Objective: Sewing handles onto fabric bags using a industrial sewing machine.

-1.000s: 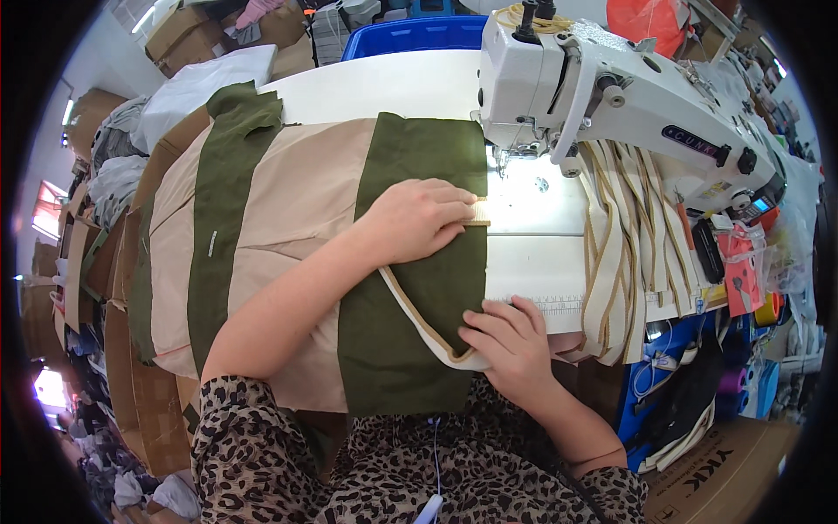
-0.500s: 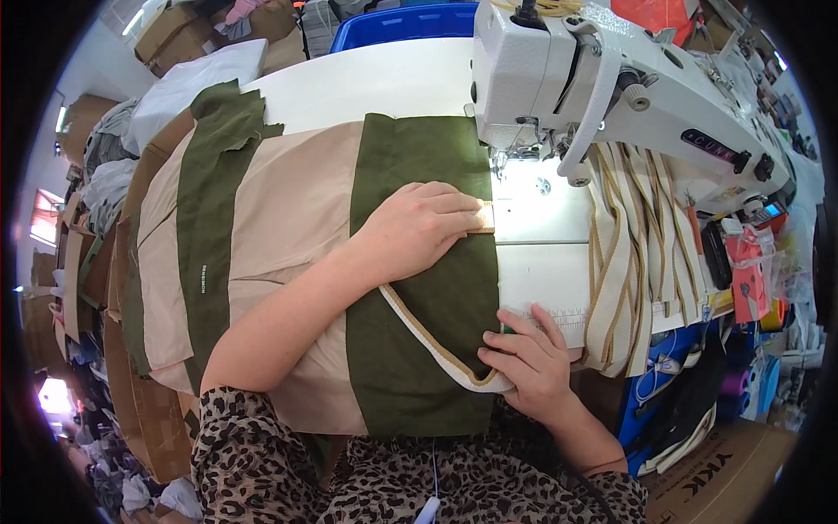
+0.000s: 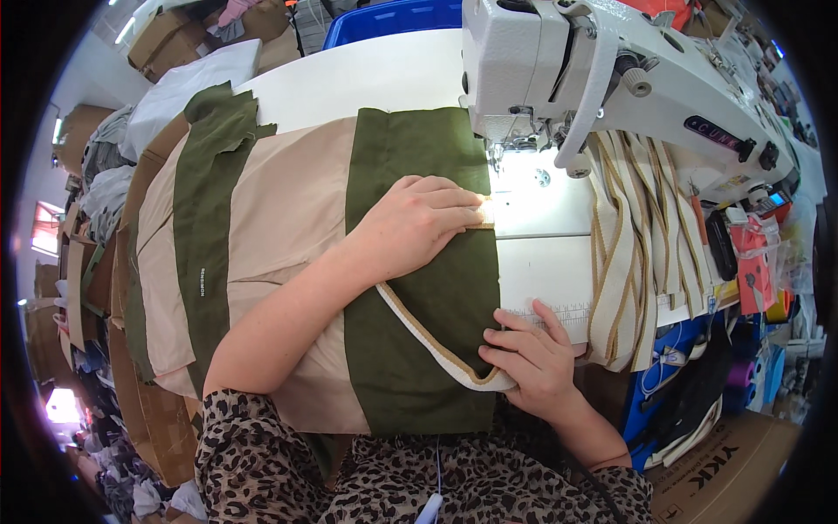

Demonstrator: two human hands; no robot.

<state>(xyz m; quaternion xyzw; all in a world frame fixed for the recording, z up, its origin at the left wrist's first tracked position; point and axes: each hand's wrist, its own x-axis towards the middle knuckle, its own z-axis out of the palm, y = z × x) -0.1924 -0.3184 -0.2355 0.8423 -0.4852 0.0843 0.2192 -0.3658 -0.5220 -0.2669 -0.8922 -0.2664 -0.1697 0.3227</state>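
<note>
A panel of olive green and beige striped cloth (image 3: 419, 144) lies across the sewing table, its green edge beside the sewing machine's needle area. My left hand (image 3: 422, 218) rests palm down on the green stripe, fingers together, pinning one end of a white and tan webbing strap (image 3: 419, 334) at the cloth's right edge. From there the strap curves toward me in a loose loop. Its other part runs under my right hand (image 3: 532, 354), which holds it at the lower right edge of the cloth, fingertips spread on the table. That end of the strap is hidden.
The white sewing machine (image 3: 515, 79), its lamp lit, stands at the upper right. Several matching straps (image 3: 621, 253) hang over the table to its right. A ruler scale (image 3: 567, 313) lies along the table front. A blue bin (image 3: 393, 26) stands behind; cardboard boxes (image 3: 153, 393) flank the left.
The whole view has shifted slightly. Both hands, the strap and the cloth keep nearly the same places relative to each other.
</note>
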